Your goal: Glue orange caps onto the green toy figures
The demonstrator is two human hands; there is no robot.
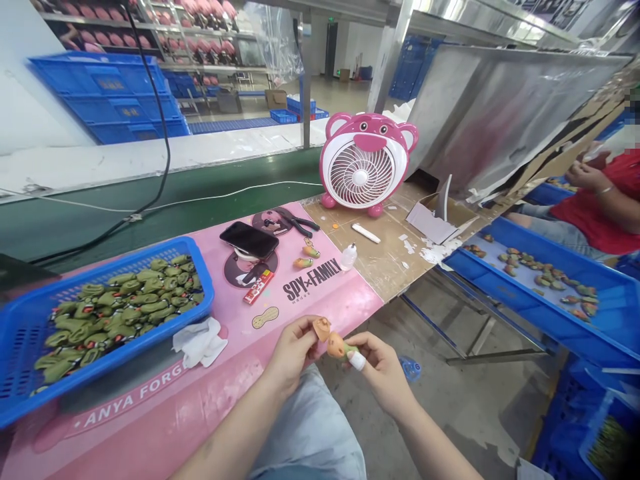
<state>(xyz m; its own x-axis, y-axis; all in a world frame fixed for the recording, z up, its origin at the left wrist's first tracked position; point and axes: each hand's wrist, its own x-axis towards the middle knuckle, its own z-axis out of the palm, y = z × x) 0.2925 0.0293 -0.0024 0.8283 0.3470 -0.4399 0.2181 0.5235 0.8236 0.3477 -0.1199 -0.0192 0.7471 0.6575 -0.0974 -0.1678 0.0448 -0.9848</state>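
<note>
Your pale denim lap [310,433] lies nearest, under your forearms. Just above it, your left hand [294,353] pinches a small orange moulded cap [322,328], while your right hand [381,373] holds an orange-and-green toy figure [341,347] right beside it, with a white tip [357,361] at the figure's end. The fingers of both hands are closed around their pieces, not spread, and the two pieces sit nearly together, though you can't tell from this view whether they touch. Both look light and firm with perhaps a little give, and small enough to slip, so the figure's body seems the surest place to grip. Left of your fingers, a blue plastic basket [115,363] holds a heap of green toy pieces [117,313] beside a crumpled white cloth [200,341]. Ahead of them, a smartphone [249,240] and pliers [296,222] lie on a pink printed mat [320,293].
</note>
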